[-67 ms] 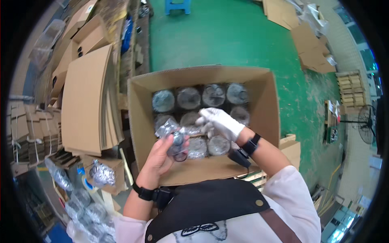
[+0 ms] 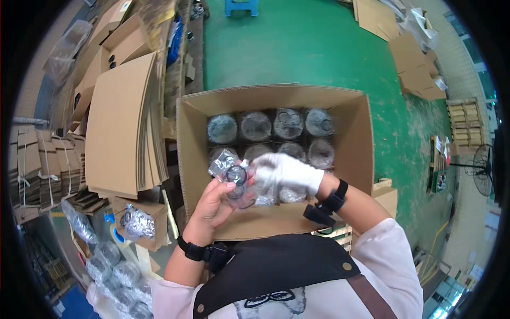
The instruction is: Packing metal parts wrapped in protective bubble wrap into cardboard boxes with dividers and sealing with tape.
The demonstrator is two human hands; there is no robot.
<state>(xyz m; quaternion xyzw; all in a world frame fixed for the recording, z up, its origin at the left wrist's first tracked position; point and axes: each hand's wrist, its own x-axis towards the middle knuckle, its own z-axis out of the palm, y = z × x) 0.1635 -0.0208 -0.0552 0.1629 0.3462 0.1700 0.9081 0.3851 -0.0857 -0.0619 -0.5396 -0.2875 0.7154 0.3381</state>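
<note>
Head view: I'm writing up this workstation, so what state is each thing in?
Cardboard box, open on top.
Wrapped round items, set in rows inside the box.
Left hand, bare, closed on a clear packet.
Clear packet, held up over the box, dark rings showing in it.
Right hand, white-gloved, beside the packet; blurred, grip unclear.
Cardboard sheets, stacked together.
Blue stool, standing, partly cut off.
Fan, running or off unclear.
</note>
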